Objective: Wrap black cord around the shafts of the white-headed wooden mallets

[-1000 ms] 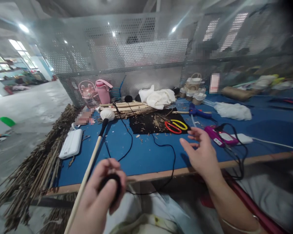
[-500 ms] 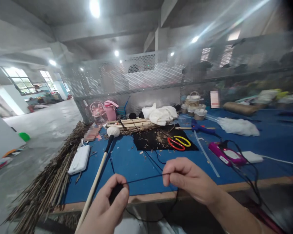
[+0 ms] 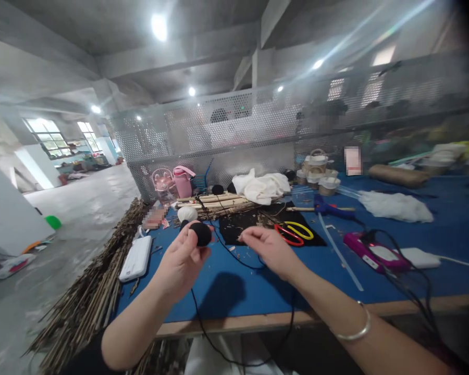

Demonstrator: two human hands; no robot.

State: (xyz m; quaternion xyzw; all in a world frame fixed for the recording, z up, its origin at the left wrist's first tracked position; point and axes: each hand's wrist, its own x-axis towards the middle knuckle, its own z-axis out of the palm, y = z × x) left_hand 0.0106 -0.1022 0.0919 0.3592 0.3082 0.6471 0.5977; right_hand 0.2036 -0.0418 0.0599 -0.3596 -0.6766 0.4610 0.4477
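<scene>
My left hand [image 3: 183,258] is closed around a ball of black cord [image 3: 200,234], lifted over the table. Just behind it is a white rounded knob [image 3: 187,213] with a black-wrapped neck; the stick below the knob is hidden by my hand and forearm. My right hand [image 3: 271,250] hovers to the right with thumb and fingers pinched; whatever lies between the fingertips is too small to make out. Black cord [image 3: 242,264] trails across the blue tabletop between the hands, and more hangs in a loop below the table's front edge.
Red-and-yellow-handled scissors [image 3: 293,233] lie on a black cloth [image 3: 234,237] with scraps. Further back are a bundle of sticks [image 3: 219,200] and white cloth [image 3: 261,186]. A blue glue gun [image 3: 332,208], purple device [image 3: 375,252], white power bank [image 3: 136,258] and dry stalks [image 3: 86,297] flank the hands.
Both hands have risen and moved further over the table. The cord stretched between them is no longer seen taut. The black ball now shows clearly in my left hand.
</scene>
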